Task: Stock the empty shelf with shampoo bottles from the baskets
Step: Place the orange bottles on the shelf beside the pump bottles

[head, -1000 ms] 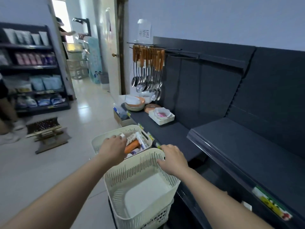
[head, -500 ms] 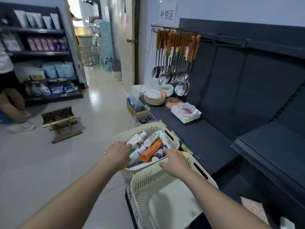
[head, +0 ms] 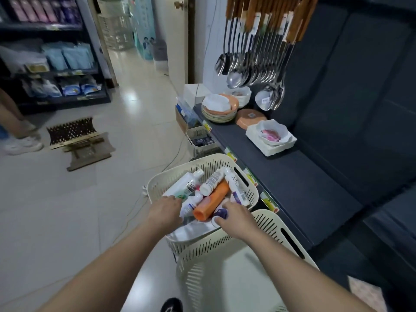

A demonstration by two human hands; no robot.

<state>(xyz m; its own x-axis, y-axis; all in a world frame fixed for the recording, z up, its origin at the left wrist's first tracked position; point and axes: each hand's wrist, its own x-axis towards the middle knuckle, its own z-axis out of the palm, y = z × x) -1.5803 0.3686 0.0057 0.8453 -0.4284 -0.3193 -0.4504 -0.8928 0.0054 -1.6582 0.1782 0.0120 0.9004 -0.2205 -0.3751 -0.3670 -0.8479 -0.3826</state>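
A cream slotted basket [head: 203, 159] on the floor holds several shampoo bottles lying flat, among them an orange bottle [head: 212, 202] and a white and green bottle [head: 185, 185]. My left hand [head: 165, 210] reaches into the basket's left side, fingers curled down at the base of the white and green bottle; its grip is hidden. At the near end of the pile my right hand [head: 237, 218] curls around a purple-capped bottle [head: 220, 214]. Beneath my forearms a second cream basket [head: 273, 224] stands with nothing visible in it. To the right runs the dark shelf [head: 304, 192], bare along this stretch.
Farther along the shelf are stacked plates [head: 219, 109], an orange lid and a white square dish [head: 271, 137], with hanging ladles [head: 252, 70] above. A small basket [head: 198, 143] sits on the floor beyond. A folded metal rack [head: 78, 140] and a person's legs are at left.
The view has closed in on the bottle basket. My left hand moved off the basket rim to the bottles; my right hand moved off the near basket's rim onto the purple-capped bottle.
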